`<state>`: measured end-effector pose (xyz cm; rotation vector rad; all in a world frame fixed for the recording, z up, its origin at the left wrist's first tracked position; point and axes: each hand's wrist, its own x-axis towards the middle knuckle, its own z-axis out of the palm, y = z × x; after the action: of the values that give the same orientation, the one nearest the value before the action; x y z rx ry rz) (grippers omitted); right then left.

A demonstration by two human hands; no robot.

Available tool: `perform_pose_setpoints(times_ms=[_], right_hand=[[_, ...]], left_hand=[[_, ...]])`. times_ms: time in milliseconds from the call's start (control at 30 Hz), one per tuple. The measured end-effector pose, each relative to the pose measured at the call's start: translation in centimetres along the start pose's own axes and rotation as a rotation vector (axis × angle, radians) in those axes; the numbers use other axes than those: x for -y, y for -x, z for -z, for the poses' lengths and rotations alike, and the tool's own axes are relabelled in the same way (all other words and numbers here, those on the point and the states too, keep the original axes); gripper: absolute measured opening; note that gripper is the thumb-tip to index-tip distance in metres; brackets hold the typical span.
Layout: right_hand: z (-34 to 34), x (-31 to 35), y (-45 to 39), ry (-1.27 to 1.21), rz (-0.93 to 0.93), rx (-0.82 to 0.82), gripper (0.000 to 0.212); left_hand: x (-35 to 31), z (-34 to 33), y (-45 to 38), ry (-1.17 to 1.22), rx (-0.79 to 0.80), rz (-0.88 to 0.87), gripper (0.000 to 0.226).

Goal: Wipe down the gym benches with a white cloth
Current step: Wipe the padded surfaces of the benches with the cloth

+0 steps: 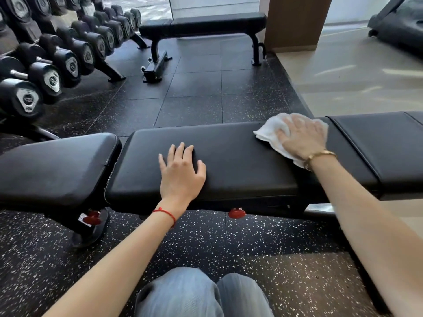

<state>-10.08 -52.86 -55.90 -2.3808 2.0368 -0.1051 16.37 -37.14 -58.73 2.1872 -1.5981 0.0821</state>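
A black padded gym bench (pixel 240 156) runs across the view in front of me, with a separate seat pad (pixel 57 165) at its left end. My left hand (pixel 180 172) lies flat on the middle pad, fingers spread, holding nothing. My right hand (pixel 302 138) presses flat on a white cloth (pixel 271 131) on the same pad, near its right end and far edge. The cloth sticks out to the left of and below the hand. A second black bench (pixel 206 25) stands farther away on the floor.
A rack of black dumbbells (pixel 52 62) lines the left side. A wooden pillar (pixel 295 21) stands beyond the far bench, and a treadmill (pixel 398 21) is at the top right. Dark rubber floor tiles (pixel 194 94) lie between the benches. My knees (pixel 201 294) are at the bottom.
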Motion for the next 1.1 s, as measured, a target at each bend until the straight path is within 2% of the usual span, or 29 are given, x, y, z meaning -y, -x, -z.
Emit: perform_pose_setpoints(times_ms=[100, 167, 267, 400, 500, 567, 633, 733, 800, 967, 1100], right_hand=[[0.6, 4.6, -0.9, 0.046, 0.174, -0.040, 0.048], [0.0, 6.4, 1.2, 0.008, 0.314, -0.046, 0.051], [-1.0, 5.6, 7.0, -0.081, 0.433, -0.029, 0.057], [-1.1, 0.1, 10.7, -0.070, 0.369, -0.071, 0.062], [-0.4, -3.3, 8.7, -0.030, 0.202, -0.067, 0.055], [0.1, -2.7, 7.4, -0.064, 0.148, -0.049, 0.056], [0.1, -0.6, 7.7, -0.031, 0.225, -0.037, 0.061], [-0.5, 3.0, 11.3, 0.036, 0.502, -0.073, 0.072], [-1.3, 4.6, 13.6, 0.090, 0.610, -0.107, 0.075], [-1.8, 3.7, 14.1, 0.127, 0.641, -0.218, 0.077], [-1.4, -2.1, 14.6, 0.105, 0.471, -0.214, 0.079]], left_hand=[[0.0, 0.0, 0.0, 0.004, -0.009, 0.004, 0.053], [0.1, 0.0, 0.0, 0.007, -0.013, 0.006, 0.052], [0.3, -0.1, 0.0, 0.018, -0.014, 0.000, 0.051], [0.4, -0.2, -0.1, 0.024, -0.020, 0.001, 0.051], [0.1, -0.1, 0.0, 0.030, -0.022, 0.005, 0.051], [-0.1, 0.0, 0.1, 0.028, -0.025, 0.009, 0.051], [-0.1, 0.2, 0.1, 0.036, -0.022, 0.017, 0.050], [-0.1, 0.5, 0.2, 0.044, -0.002, 0.022, 0.050], [-0.1, 0.7, 0.3, 0.049, 0.014, 0.018, 0.051], [0.3, 0.7, 0.3, 0.049, 0.020, 0.003, 0.051], [0.5, 0.5, 0.3, 0.049, 0.025, -0.003, 0.052]])
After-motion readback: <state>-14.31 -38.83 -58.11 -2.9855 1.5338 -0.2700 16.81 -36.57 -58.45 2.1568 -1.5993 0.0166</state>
